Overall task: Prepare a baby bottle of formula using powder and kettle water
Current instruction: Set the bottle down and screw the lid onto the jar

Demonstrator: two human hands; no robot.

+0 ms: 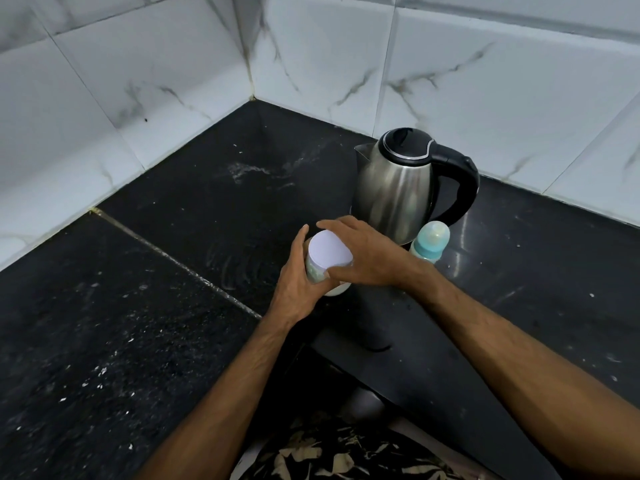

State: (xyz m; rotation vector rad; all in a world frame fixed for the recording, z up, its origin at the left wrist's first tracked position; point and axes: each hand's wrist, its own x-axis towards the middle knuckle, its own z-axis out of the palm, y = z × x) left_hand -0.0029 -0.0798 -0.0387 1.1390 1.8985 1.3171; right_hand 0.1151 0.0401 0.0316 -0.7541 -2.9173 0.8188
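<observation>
Gripping the powder jar (320, 271) — left hand (298, 285) round body, right hand (360, 258) fingers curled on lid (329, 252).

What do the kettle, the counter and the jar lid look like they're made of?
Kettle: brushed steel body, streaky reflections; handle looks like glossy black plastic. Counter: polished dark stone, probably granite, speckled and jointed. Jar lid: likely matte white plastic.

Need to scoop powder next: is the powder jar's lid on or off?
On. The white lid covers the powder jar; left hand grips the jar, right hand grips the lid.
</observation>
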